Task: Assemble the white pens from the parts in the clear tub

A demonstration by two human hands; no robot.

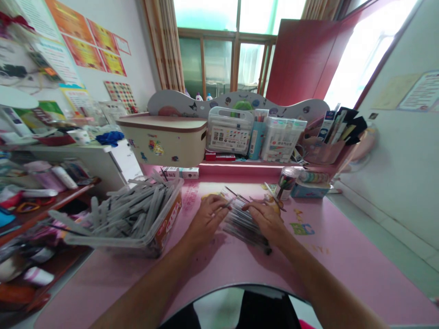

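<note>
My left hand (pixel 208 214) pinches a slim stick (pixel 229 203); my right hand (pixel 268 220), over the five-o'clock pen bundle (pixel 243 223): grip I can't tell. Seemingly separating; next calls for delicacy.

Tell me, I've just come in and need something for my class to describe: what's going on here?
A person is at a pink desk, with the left hand and right hand at the far end of a bundle of slender sticks. Blur hides how firmly either grips. A clear plastic tub, heaped with long grey pieces, stands to the left.
</note>
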